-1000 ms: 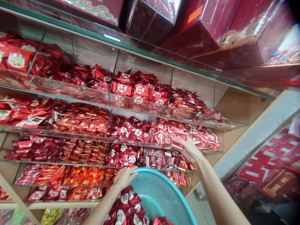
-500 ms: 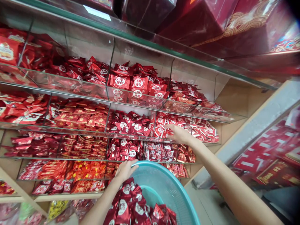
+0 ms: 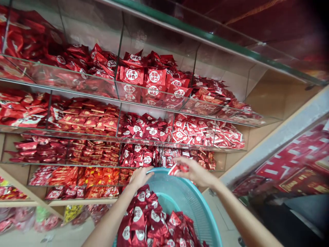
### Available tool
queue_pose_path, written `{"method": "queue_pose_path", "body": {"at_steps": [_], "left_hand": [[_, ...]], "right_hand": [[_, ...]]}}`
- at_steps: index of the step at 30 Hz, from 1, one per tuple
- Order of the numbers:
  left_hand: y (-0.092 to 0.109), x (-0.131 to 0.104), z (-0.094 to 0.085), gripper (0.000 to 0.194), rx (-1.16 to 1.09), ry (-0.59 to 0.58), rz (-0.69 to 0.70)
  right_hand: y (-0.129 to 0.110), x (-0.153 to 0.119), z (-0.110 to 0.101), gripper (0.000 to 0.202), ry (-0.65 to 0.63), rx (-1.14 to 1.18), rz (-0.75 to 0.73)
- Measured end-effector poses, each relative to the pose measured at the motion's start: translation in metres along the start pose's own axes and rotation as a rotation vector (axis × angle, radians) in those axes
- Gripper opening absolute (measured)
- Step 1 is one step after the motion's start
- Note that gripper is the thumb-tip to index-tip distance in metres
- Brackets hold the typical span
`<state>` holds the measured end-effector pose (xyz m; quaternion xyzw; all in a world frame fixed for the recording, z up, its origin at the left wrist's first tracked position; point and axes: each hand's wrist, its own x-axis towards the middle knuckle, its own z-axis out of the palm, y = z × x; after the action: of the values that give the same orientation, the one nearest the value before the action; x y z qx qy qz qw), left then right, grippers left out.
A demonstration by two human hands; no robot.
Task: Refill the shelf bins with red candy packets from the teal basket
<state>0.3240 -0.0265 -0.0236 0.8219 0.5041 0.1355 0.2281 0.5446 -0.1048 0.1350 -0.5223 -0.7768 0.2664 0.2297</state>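
At turquoise basin (image 3: 197, 212), small red-white packet (image 3: 175, 169) pinched by right hand (image 3: 195, 172), left hand (image 3: 140, 176) gripping rim (image 3: 158, 170)

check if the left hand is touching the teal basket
Touching: the head view shows the left hand at the near-left part of the rim of the teal basket, its thumb lying over the edge.

Teal basin (image 3: 199, 207): lower part cut by bottom edge | red-and-white packet (image 3: 175, 169): partly covered by right hand (image 3: 196, 172) | upper-left packets (image 3: 28, 36): blurred, clipped | orange packets (image 3: 99, 178): print too small to read
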Motion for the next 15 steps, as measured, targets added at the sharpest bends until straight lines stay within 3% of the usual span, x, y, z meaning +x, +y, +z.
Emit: {"method": "queue_pose_path", "body": {"at_steps": [4,7,10,15], "left_hand": [[-0.002,0.001,0.000,0.046,0.049,-0.009,0.019],[-0.003,0.000,-0.002,0.046,0.089,-0.019,0.041],[-0.003,0.000,-0.003,0.046,0.137,-0.022,0.045],[-0.003,-0.002,-0.001,0.047,0.148,-0.001,0.053]], "right_hand": [[0.072,-0.007,0.084,0.051,-0.281,-0.012,0.279],[0.103,-0.009,0.122,0.052,-0.421,-0.163,0.453],[0.110,-0.010,0.140,0.050,-0.448,-0.188,0.514],[0.110,-0.016,0.149,0.058,-0.392,-0.180,0.547]]}}
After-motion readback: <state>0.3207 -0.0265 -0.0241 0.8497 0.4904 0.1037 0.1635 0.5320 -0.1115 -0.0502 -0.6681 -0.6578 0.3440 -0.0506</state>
